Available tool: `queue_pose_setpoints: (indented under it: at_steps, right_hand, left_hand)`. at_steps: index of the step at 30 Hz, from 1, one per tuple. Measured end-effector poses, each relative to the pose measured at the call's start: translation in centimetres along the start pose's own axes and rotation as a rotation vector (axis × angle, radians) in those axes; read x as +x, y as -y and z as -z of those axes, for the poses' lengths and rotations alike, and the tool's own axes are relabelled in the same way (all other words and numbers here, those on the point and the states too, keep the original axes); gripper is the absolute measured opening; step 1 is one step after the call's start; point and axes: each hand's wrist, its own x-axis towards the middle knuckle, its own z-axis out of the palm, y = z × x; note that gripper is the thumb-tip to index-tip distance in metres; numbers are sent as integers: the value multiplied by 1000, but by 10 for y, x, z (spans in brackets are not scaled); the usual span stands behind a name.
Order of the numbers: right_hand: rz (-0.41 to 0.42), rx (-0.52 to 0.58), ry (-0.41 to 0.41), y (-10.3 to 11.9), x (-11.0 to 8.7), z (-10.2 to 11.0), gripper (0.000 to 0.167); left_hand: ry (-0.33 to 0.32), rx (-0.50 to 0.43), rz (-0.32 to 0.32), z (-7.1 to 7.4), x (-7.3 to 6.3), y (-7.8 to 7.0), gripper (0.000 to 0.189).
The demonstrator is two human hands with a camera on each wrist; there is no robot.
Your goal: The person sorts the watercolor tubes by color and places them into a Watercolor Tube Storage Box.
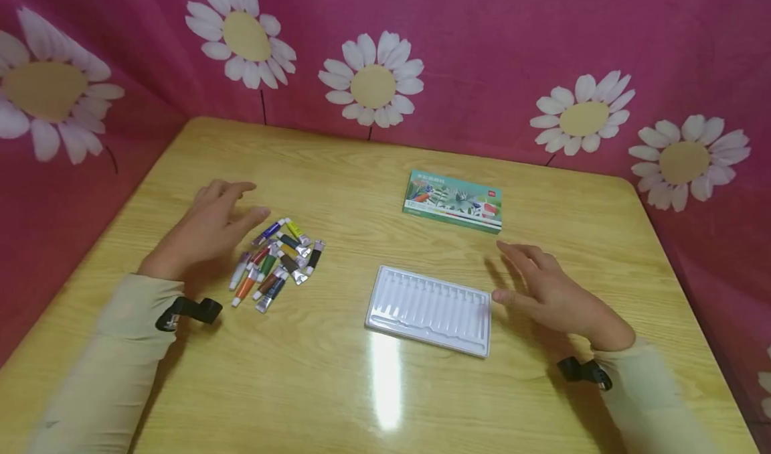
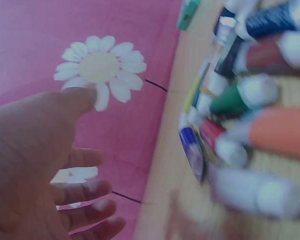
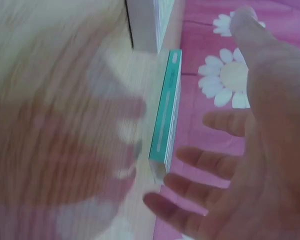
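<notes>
Small paint tubes [image 1: 265, 261] in several colours lie in a loose pile on the left of the table. Just left of them hovers my left hand [image 1: 207, 223], fingers loosely extended and holding nothing; the left wrist view shows a white-capped orange tube [image 2: 282, 132] close by. A white plastic tray [image 1: 429, 311] with a row of narrow slots and no tubes in it lies at the middle. Beyond its right edge is my right hand [image 1: 545, 296], fingers relaxed and apart, gripping nothing. In the right wrist view that hand [image 3: 260, 165] is seen palm-side, above the table.
A flat green box [image 1: 452, 201] printed with plants lies behind the tray. The wooden table [image 1: 289, 387] reaches back to a pink cloth [image 1: 476, 59] with white daisies, which also hangs along both sides. A light reflection falls in front of the tray.
</notes>
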Motion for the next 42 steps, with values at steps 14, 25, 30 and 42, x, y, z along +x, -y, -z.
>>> queue_pose_setpoints:
  at_steps: [14, 25, 30, 42]
  right_hand:
    - [-34, 11, 73, 24, 6, -18, 109]
    - [11, 58, 111, 32, 8, -33, 112]
    - [66, 63, 104, 37, 12, -40, 112]
    - [136, 19, 106, 41, 12, -48, 125]
  left_hand:
    - [220, 26, -9, 2, 2, 2, 22]
    - [349, 29, -37, 16, -6, 14, 18]
    - [414, -23, -12, 17, -4, 19, 35]
    - [410, 8, -22, 8, 1, 22, 49]
